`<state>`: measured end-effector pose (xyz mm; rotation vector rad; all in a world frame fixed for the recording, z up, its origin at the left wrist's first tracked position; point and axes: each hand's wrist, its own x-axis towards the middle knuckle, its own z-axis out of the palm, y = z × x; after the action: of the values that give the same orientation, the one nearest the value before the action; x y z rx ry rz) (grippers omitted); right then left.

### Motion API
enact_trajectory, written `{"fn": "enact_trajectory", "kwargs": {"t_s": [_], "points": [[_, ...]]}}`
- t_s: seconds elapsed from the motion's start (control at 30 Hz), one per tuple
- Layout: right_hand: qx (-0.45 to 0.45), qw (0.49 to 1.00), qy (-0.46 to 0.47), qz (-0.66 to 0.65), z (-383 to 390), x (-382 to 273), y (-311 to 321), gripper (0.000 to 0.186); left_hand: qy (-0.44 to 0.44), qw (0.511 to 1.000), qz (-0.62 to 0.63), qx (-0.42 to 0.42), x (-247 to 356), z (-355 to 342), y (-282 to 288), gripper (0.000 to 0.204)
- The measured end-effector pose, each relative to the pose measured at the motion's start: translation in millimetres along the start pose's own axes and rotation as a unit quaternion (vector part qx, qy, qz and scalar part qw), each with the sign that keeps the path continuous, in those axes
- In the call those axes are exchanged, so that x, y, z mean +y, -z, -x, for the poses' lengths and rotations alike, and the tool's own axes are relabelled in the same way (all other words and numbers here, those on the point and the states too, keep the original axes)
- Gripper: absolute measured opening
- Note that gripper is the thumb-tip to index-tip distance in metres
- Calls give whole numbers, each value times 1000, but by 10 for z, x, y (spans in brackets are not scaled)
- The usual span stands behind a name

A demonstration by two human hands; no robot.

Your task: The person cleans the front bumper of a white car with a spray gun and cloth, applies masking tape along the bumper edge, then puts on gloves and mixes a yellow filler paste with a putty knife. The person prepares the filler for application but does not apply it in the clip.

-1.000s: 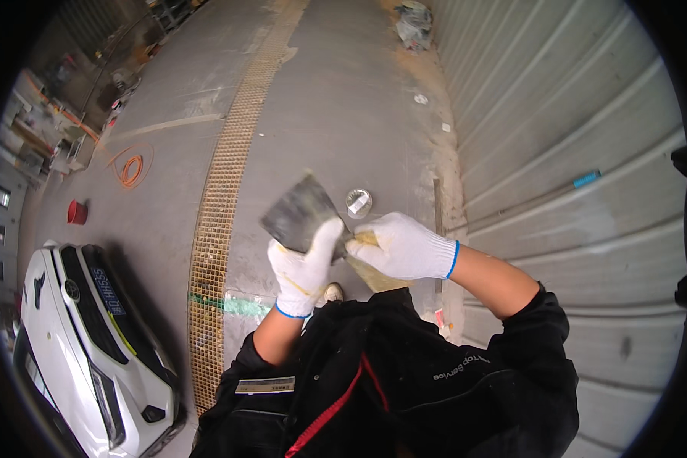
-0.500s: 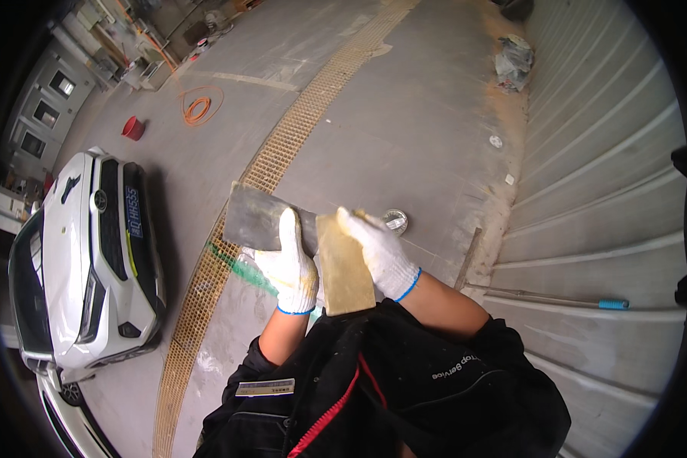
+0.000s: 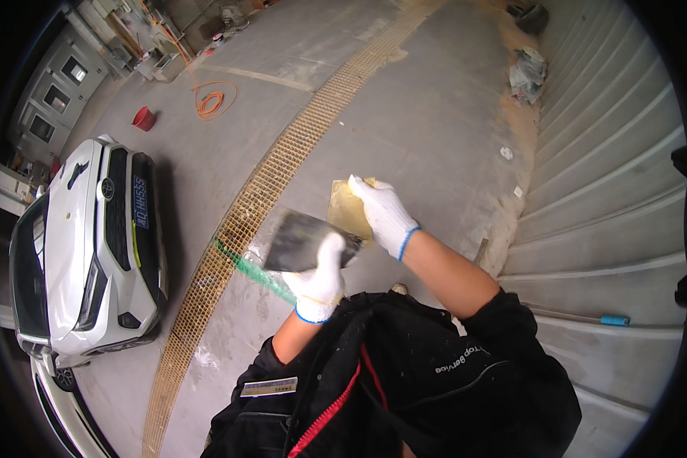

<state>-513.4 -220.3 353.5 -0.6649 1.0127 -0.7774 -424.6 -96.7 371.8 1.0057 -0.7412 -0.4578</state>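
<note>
While the person looks down from above, both hands are up in front of the chest, both in white knit gloves w/ blue cuffs. The left hand (image 3: 318, 278) is clamped on the lower right corner of a dark grey flat blade (image 3: 301, 241) — a wide scraper or spreader by the look of it, thumb up over its face, and the blade sticks out up and to the left of that hand. The right hand (image 3: 384, 213) is closed on a yellowish-tan flat piece (image 3: 346, 208), prob another spreader; that piece sits just left of the glove, fingers wrapped over its top edge. Its lower edge meets the upper right edge of the grey blade, so the two are touching, maybe overlapping a bit.

Other stuff: concrete floor (image 3: 427, 114) w/ a long yellow drain grate (image 3: 278, 172) running diagonally, a white car (image 3: 84, 244) at left, an orange coiled cable (image 3: 212, 99) and a red bucket (image 3: 143, 118) further off, and a grey ribbed roller door (image 3: 611, 191) on the right — a crumpled bag (image 3: 527, 72) lies near its base.
</note>
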Motion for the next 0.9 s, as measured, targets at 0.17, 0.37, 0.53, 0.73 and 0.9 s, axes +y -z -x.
{"fn": "enact_trajectory", "kwargs": {"t_s": [0.17, 0.37, 0.53, 0.73, 0.9], "points": [[-2, 987, 7, -162, 86, -270, 74, 31, 63, 997, -29, 35, 193, -433, 139, 29], [-157, 986, 30, -47, 435, -422, -55, 27, 97, 993, -65, -27, -114, -604, 179, 32], [-62, 985, 151, -63, 58, -240, -36, 24, 46, 998, 52, 5, -54, -323, 79, 39], [-4, 992, 115, -54, -20, -349, 181, 28, 112, 992, -58, -10, 217, -927, 293, 32], [-183, 975, 113, -58, 353, -652, 278, 28, 210, 974, 61, -61, 151, -1120, 299, 43]]}}
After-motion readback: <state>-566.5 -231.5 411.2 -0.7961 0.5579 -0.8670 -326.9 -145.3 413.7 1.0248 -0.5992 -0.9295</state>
